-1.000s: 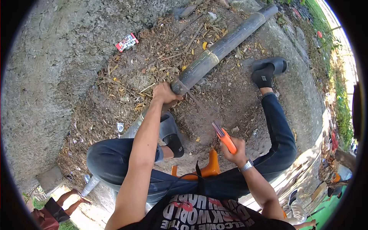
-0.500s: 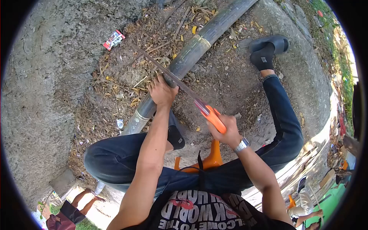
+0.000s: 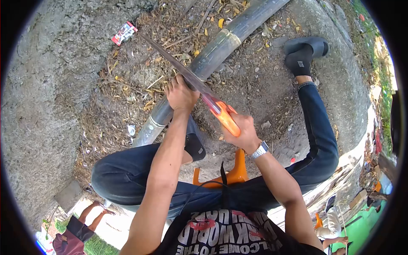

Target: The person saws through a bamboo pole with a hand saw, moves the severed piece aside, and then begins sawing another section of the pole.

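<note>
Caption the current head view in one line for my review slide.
Left hand holds a bamboo pole; right hand grips an orange-handled saw lying across it.

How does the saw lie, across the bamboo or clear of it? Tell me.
Across: the saw slants over the bamboo, beside the left hand.

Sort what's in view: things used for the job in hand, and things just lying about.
In use:
- handsaw, held in the right hand
- bamboo pole, under the left hand

Apparently just lying about:
- red-and-white wrapper
- yellow leaf
- pale scrap
</note>
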{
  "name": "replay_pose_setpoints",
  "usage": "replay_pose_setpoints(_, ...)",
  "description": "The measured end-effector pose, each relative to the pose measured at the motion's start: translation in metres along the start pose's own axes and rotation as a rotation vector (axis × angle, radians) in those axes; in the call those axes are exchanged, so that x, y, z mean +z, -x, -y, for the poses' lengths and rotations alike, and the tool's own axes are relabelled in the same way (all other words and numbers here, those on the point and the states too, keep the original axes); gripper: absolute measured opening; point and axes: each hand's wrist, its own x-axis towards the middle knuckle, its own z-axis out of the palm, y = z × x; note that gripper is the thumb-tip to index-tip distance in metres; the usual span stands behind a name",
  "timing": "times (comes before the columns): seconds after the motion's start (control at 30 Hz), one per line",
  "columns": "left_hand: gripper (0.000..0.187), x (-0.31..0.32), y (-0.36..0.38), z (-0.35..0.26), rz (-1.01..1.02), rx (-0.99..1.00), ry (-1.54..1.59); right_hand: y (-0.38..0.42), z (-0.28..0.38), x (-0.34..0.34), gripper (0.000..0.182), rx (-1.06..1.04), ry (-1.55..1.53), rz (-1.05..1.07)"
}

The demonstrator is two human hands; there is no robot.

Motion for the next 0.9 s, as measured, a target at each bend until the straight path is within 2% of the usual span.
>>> replay_pose_setpoints(0.03,0.082,0.003,-0.002,-0.004,-0.078,0.029,-0.019,0.027,-0.008,-0.014,0.009,0.003,0.042,0.007)
replay_pose_setpoints(0.07,0.083,0.005,-0.008,-0.005,-0.161,0.055,-0.038,0.059,-0.011,-0.032,0.009,-0.03,0.161,0.012)
replay_pose_setpoints(0.1,0.08,-0.002,-0.013,-0.005,-0.087,0.036,0.003,0.088,-0.013,-0.047,0.013,-0.056,0.272,0.037)
replay_pose_setpoints(0.13,0.08,-0.003,-0.01,-0.002,-0.065,0.006,-0.008,0.108,-0.014,-0.055,0.013,-0.048,0.257,0.071)
replay_pose_setpoints(0.2,0.08,0.003,-0.012,-0.002,-0.125,0.045,-0.037,0.131,-0.016,-0.062,0.022,-0.021,0.361,0.109)
replay_pose_setpoints(0.23,0.077,0.006,-0.01,-0.002,-0.143,0.069,-0.031,0.111,-0.02,-0.051,0.019,-0.086,0.356,0.124)
replay_pose_setpoints(0.33,0.076,0.002,-0.015,-0.002,-0.095,0.057,-0.013,0.023,-0.029,0.013,0.013,-0.081,0.034,-0.046)
replay_pose_setpoints(0.4,0.076,-0.006,-0.027,-0.006,-0.093,0.077,-0.002,0.003,-0.03,0.02,0.014,-0.151,0.056,-0.049)
replay_pose_setpoints(0.47,0.076,-0.003,-0.015,0.0,-0.034,0.068,0.009,0.011,-0.025,0.006,0.013,-0.08,0.025,0.001)
replay_pose_setpoints(0.5,0.077,0.006,-0.01,-0.005,-0.168,0.071,-0.05,0.027,-0.019,-0.007,0.01,-0.028,0.04,-0.013)
replay_pose_setpoints(0.53,0.077,0.0,-0.014,-0.005,-0.167,0.057,-0.048,0.059,-0.017,-0.025,0.011,-0.019,0.154,0.038)
replay_pose_setpoints(0.6,0.077,-0.018,-0.02,-0.003,0.053,0.013,0.052,0.117,-0.007,-0.066,0.015,-0.022,0.334,0.134)
replay_pose_setpoints(0.67,0.075,-0.008,-0.016,0.002,0.03,0.007,0.043,0.129,-0.001,-0.079,0.018,-0.032,0.388,0.181)
replay_pose_setpoints(0.73,0.073,-0.001,-0.011,-0.005,-0.125,0.055,-0.002,0.131,-0.005,-0.075,0.02,-0.088,0.277,0.127)
replay_pose_setpoints(0.77,0.07,0.006,-0.012,-0.001,-0.136,0.058,0.013,0.117,-0.017,-0.061,0.011,-0.143,0.253,0.174)
replay_pose_setpoints(0.83,0.068,0.009,-0.005,-0.001,-0.176,0.107,-0.015,0.057,-0.022,0.0,0.005,-0.036,0.2,0.095)
replay_pose_setpoints(0.87,0.067,0.008,-0.007,0.0,-0.22,0.136,-0.058,0.006,-0.009,0.02,0.014,-0.015,0.026,-0.006)
replay_pose_setpoints(0.9,0.068,0.007,-0.009,-0.001,-0.161,0.079,-0.028,-0.031,-0.001,0.036,0.015,-0.002,-0.035,-0.091)
